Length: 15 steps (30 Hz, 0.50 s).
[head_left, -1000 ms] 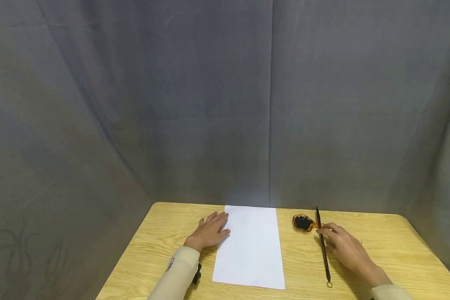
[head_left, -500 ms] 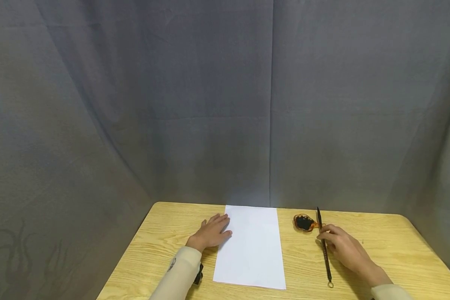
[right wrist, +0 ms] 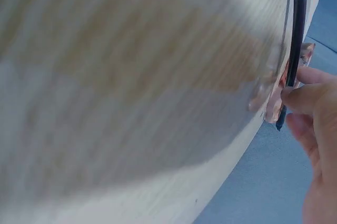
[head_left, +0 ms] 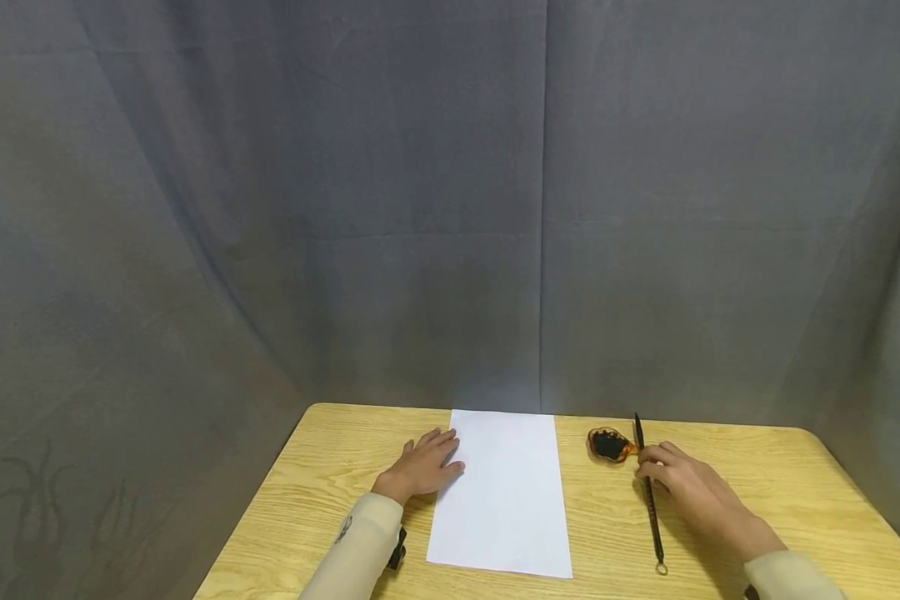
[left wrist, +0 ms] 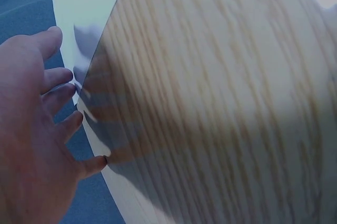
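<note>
My left hand (head_left: 423, 467) lies with spread fingers at the left edge of a white sheet of paper (head_left: 506, 500). In the left wrist view, its fingertips (left wrist: 66, 75) touch or hover over that edge. On the right, thumb and fingers of my right hand (head_left: 693, 492) pinch the dark shaft of a calligraphy brush (head_left: 652, 512). The brush lies lengthwise, with its pointed tip away from me and its hanging loop near me. Beside its upper part is an amber, scallop-edged ink dish (head_left: 609, 446) holding black ink. The right wrist view shows the brush (right wrist: 297, 29) between thumb and finger.
Everything lies on a pale wood-grain table (head_left: 330, 467) with rounded far corners. Grey curtains (head_left: 420, 208) hang behind it and at both sides. A small black device (head_left: 397, 550) sits under the left wrist.
Both hands stay nearly in place. My right hand's fingers have closed in slightly on the brush shaft, and its wrist has shifted a little. Paper, dish and brush look unmoved.
</note>
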### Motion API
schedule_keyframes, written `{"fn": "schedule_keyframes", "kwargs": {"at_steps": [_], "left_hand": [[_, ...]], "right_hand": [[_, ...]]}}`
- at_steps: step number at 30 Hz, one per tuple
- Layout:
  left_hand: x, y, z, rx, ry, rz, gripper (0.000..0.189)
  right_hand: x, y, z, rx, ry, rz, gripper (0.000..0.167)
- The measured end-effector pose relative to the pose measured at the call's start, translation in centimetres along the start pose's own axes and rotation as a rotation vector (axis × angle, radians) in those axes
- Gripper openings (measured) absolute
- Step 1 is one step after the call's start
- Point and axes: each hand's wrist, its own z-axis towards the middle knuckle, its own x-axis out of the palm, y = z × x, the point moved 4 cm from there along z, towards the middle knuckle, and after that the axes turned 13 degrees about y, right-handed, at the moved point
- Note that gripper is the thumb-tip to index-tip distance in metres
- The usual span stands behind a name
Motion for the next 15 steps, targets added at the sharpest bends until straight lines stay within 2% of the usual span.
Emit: {"fn": "schedule_keyframes", "kwargs": {"at_steps": [8, 15], "left_hand": [[-0.02, 0.13, 0.06, -0.006, 0.004, -0.008, 0.061], [-0.09, 0.16, 0.19, -0.001, 0.004, -0.019, 0.061]], "right_hand": [[0.02, -0.03, 0.54, -0.091, 0.009, -0.019, 0.046], [0.54, 0.14, 0.75, -0.149, 0.034, -0.03, 0.035]]}}
